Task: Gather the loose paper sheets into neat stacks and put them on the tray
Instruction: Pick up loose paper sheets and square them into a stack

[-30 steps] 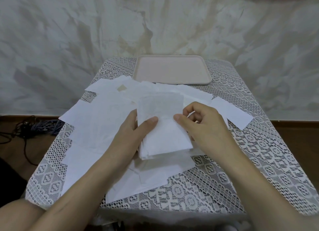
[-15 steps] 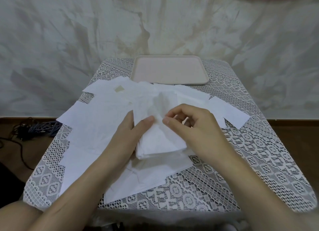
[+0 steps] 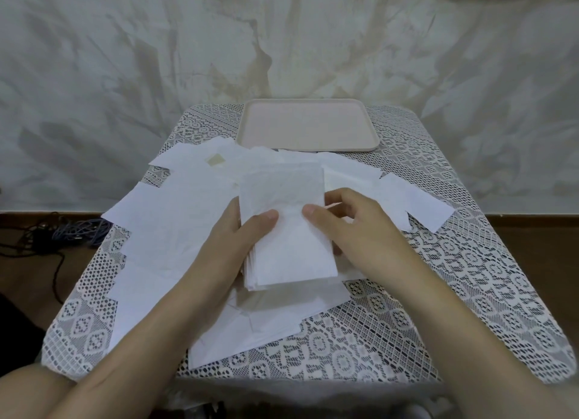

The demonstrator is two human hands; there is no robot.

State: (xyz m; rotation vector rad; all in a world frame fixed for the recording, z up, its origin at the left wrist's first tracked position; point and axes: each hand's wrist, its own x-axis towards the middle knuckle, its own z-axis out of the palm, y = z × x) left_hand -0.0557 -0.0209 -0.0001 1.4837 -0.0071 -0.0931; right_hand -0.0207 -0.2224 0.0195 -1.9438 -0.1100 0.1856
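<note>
At table (image 3: 454,277) centre: left grip (image 3: 238,240), right grip (image 3: 354,227) both pinch paper stack (image 3: 282,193), thumbs on top; long axis 12–6; tray (image 3: 307,127) at 12, neither grip nearer.

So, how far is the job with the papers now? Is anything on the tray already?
Done: nothing is delivered; the tray is bare. In hand: one stack is gathered, with the left hand gripping its left edge and the right hand pinching its right edge, above the spread paper. Left: many loose sheets cover the table's lace cloth, and the stack must go on the tray.
</note>
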